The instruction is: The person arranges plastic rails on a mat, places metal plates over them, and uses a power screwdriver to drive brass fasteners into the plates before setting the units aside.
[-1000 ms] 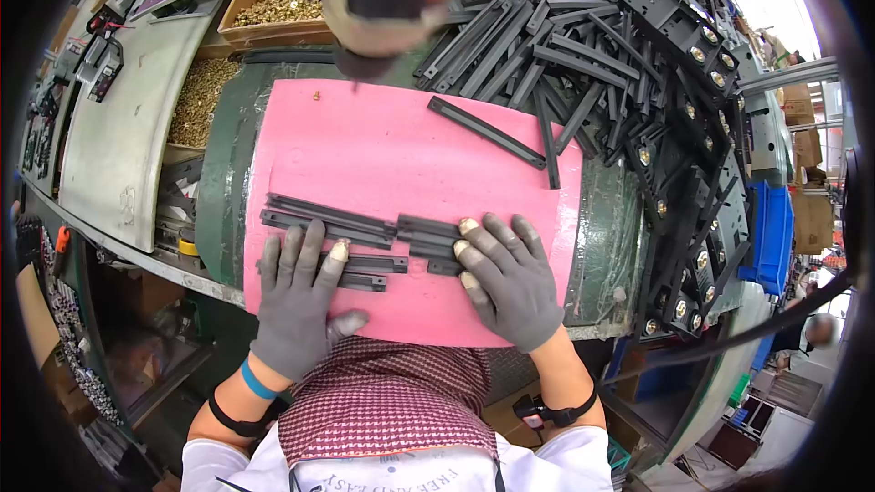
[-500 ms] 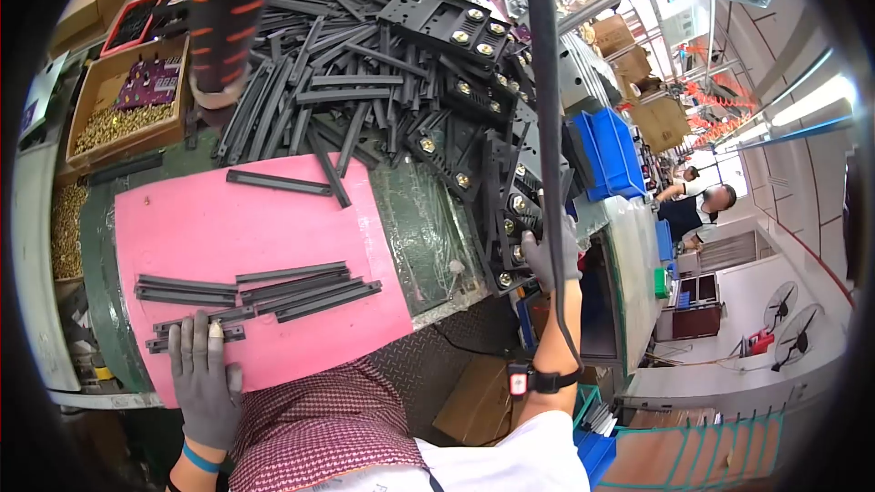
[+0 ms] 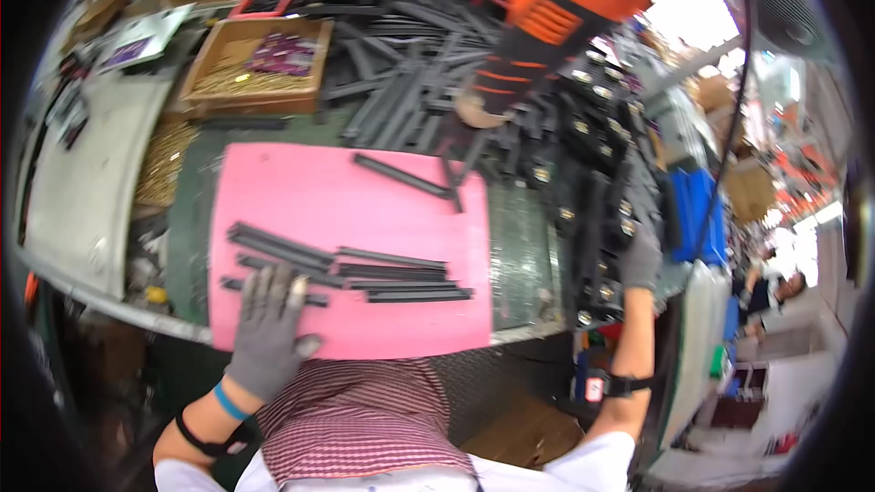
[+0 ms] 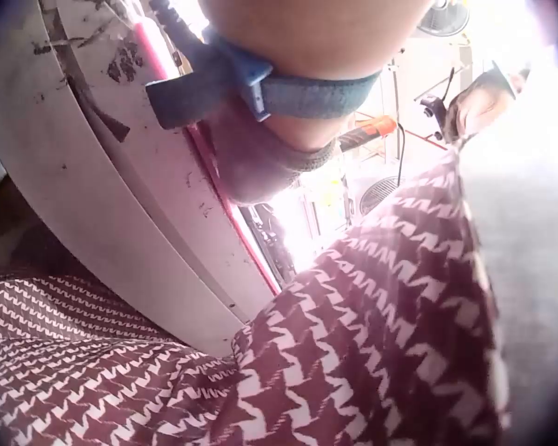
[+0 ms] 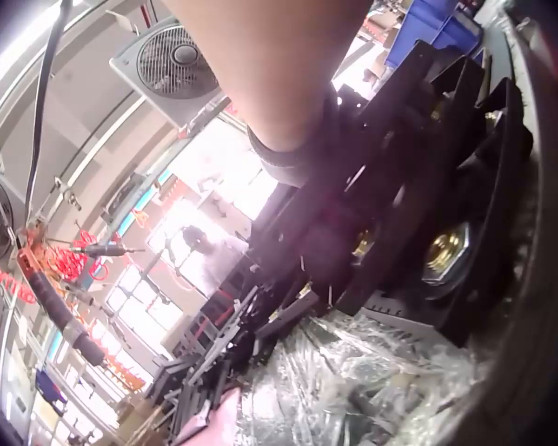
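On the pink mat [image 3: 337,210], my gloved left hand [image 3: 266,333] lies with its fingers extended over the ends of short dark bars [image 3: 319,300]. More dark bars [image 3: 406,271] lie roughly side by side to its right, and one slanted bar [image 3: 401,175] is near the mat's far edge. My right hand [image 3: 642,255] is at the heap of black parts with brass-coloured nuts [image 3: 583,150]; blur hides whether its fingers grip one. The right wrist view shows the glove [image 5: 293,163] against black parts [image 5: 400,186]; the left wrist view shows only part of the left glove [image 4: 260,163].
An orange-and-black power tool [image 3: 538,36] hangs over a pile of loose dark bars [image 3: 392,100]. A box of small brass pieces [image 3: 205,105] stands at the back left. Beyond the black parts is a blue bin [image 3: 697,219], with a cable hanging nearby.
My right hand has left the bars on the mat and moved right to the black parts. The left hand stays on the mat. Several bars lie rearranged, and the view has swung about.
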A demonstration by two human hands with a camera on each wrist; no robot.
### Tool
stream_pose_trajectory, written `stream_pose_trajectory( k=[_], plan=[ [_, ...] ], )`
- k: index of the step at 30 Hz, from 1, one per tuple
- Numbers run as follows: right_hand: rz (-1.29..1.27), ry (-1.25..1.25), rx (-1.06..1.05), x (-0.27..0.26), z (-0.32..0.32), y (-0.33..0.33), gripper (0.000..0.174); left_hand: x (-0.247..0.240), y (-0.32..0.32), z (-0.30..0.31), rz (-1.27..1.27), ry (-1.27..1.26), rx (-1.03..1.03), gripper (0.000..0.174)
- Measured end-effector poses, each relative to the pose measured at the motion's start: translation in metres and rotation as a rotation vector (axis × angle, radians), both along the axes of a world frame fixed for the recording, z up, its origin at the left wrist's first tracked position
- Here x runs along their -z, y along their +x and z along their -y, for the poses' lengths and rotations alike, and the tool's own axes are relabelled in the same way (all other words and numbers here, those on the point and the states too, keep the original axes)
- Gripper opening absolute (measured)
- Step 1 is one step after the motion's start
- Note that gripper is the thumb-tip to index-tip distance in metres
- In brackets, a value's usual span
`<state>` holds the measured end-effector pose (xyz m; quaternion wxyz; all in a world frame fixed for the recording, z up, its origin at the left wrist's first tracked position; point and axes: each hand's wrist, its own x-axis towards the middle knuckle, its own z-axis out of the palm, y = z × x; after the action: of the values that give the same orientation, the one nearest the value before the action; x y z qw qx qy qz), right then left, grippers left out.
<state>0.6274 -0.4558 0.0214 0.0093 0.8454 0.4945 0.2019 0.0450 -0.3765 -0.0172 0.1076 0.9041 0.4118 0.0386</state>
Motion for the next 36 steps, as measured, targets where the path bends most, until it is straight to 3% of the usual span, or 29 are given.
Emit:
stream_pose_trajectory(
  k=[2, 5, 9, 13, 17, 19, 20, 21, 23, 27, 29, 32, 35, 36],
  plan=[
    [-0.035, 0.090, -0.086, -0.003, 0.006, 0.008, 0.037, -0.006, 0.001, -0.015, 0.032, 0.131, 0.020, 0.083],
    [-0.137, 0.227, -0.057, -0.020, 0.009, -0.002, 0.040, -0.016, 0.013, -0.048, 0.096, 0.171, -0.025, 0.083],
    [-0.114, 0.380, -0.220, -0.051, 0.015, -0.075, 0.038, -0.006, 0.018, -0.040, 0.013, 0.097, -0.057, 0.086],
    [-0.213, 0.262, -0.477, -0.067, 0.015, -0.181, 0.040, 0.004, 0.020, -0.021, 0.047, 0.208, -0.143, 0.088],
    [-0.351, 0.019, -0.691, -0.057, 0.016, -0.249, 0.036, -0.028, 0.027, -0.024, 0.024, 0.302, -0.141, 0.079],
    [-0.368, -0.098, -0.843, -0.050, 0.013, -0.268, 0.033, -0.056, 0.039, -0.021, 0.811, -0.361, -0.207, 0.064],
    [-0.363, -0.134, -0.896, -0.047, 0.012, -0.278, 0.031, -0.045, 0.049, -0.019, 1.117, -0.624, -0.167, 0.053],
    [-0.349, -0.179, -0.951, -0.049, 0.009, -0.288, 0.031, -0.047, 0.057, -0.018, 1.113, -0.614, -0.169, 0.053],
    [-0.282, -0.136, -1.062, -0.039, 0.007, -0.302, 0.030, -0.052, 0.070, -0.019, 1.264, -1.273, -0.474, 0.048],
    [-0.175, -0.036, -1.073, -0.041, -0.006, -0.314, 0.029, -0.046, 0.061, -0.018, 1.284, -0.900, -0.537, 0.043],
    [-0.215, -0.033, -1.047, -0.052, -0.006, -0.316, 0.033, -0.048, 0.047, -0.027, 1.358, -1.011, -0.617, 0.043],
    [-0.479, -0.010, -0.886, -0.060, -0.003, -0.312, 0.041, -0.042, 0.003, -0.047, 1.224, -0.761, -0.746, 0.040],
    [-0.490, -0.190, -0.798, -0.052, -0.007, -0.313, 0.045, -0.068, -0.031, -0.064, 1.048, -0.647, -0.682, 0.037],
    [-0.412, -0.206, -0.824, -0.038, -0.010, -0.313, 0.047, -0.065, -0.040, -0.067, 1.047, -0.752, -0.741, 0.037]
  ],
)
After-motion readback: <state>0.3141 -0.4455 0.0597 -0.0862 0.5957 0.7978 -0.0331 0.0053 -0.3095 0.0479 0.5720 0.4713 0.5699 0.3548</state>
